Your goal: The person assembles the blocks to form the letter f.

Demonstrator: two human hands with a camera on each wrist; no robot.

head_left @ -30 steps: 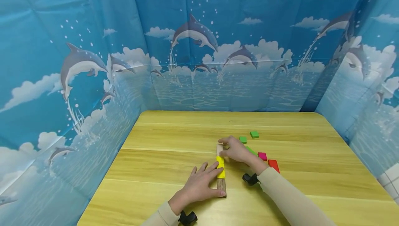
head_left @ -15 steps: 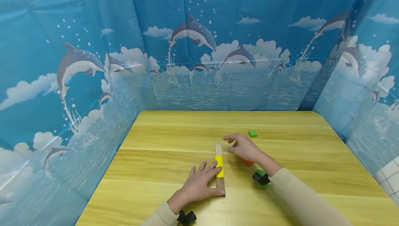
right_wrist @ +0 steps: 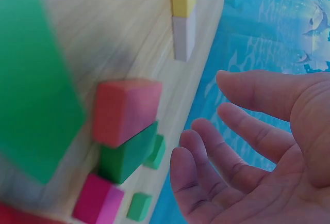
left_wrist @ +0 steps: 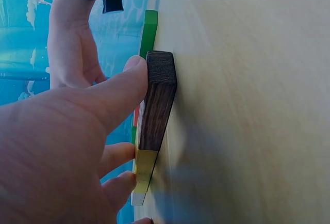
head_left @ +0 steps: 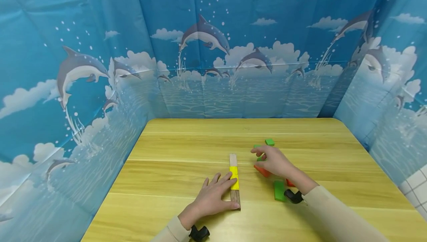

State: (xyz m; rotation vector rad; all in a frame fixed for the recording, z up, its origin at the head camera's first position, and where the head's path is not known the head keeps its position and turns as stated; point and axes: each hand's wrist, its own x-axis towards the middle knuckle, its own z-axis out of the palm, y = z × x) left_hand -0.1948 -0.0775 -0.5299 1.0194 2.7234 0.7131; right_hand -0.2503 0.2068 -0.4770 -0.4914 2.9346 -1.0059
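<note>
A row of wooden blocks lies end to end on the table: a dark brown block (head_left: 235, 199) nearest, a yellow block (head_left: 235, 184) in the middle, a pale block (head_left: 232, 159) at the far end. My left hand (head_left: 213, 196) rests on the row, its thumb on the dark brown block and fingertips on the yellow one, fingers spread. To the right, my right hand (head_left: 275, 161) hovers above loose coloured blocks, fingers loosely bent and holding nothing. A red block (head_left: 262, 171) and a green block (right_wrist: 129, 154) lie close below it.
Another green block (head_left: 279, 191) lies by the right wrist, and a second red block (head_left: 290, 183) is partly covered by the arm. Small green blocks (head_left: 269, 142) sit farther back. The right wrist view shows a magenta block (right_wrist: 98, 199). A dolphin-print curtain (head_left: 213, 49) surrounds the table.
My right hand has left the pale block and moved right, over the loose coloured blocks. The left hand stays on the row, which keeps its place.
</note>
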